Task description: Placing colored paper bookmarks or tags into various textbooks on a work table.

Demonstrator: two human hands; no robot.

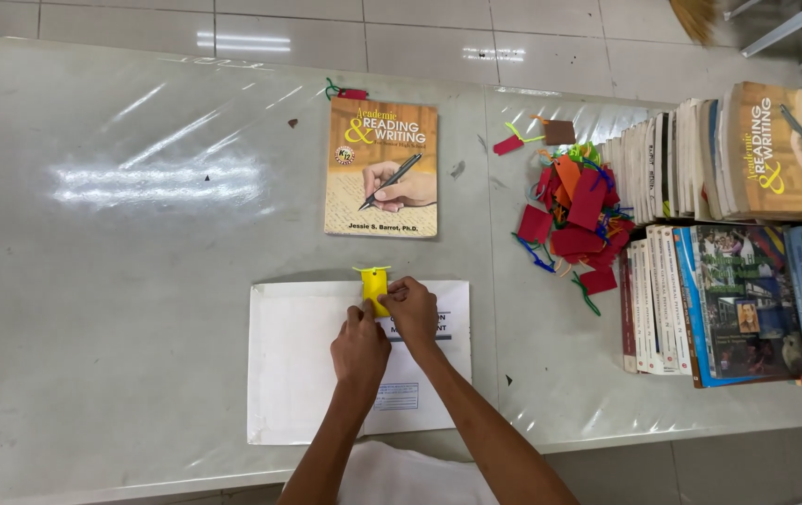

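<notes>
I stand at a glossy white table (139,281) over a pale tiled floor (420,28). An open white book (298,365) lies flat before me. At its top edge, my left hand (360,351) and right hand (412,313) together pinch a small yellow card tag (373,285), stiff and rectangular, between curled fingertips. Red tags (574,220) are heaped to my right.

PLACE: you are likely in a school or library workroom | SHOWN BY: rows of textbooks (728,234) packed spine-up at your right; one softcover textbook (381,168) lying flat ahead of you; a heap of tasselled paper bookmarks (577,220); a long grey folding table (139,281); pale tiled floor (420,28) beyond it
</notes>
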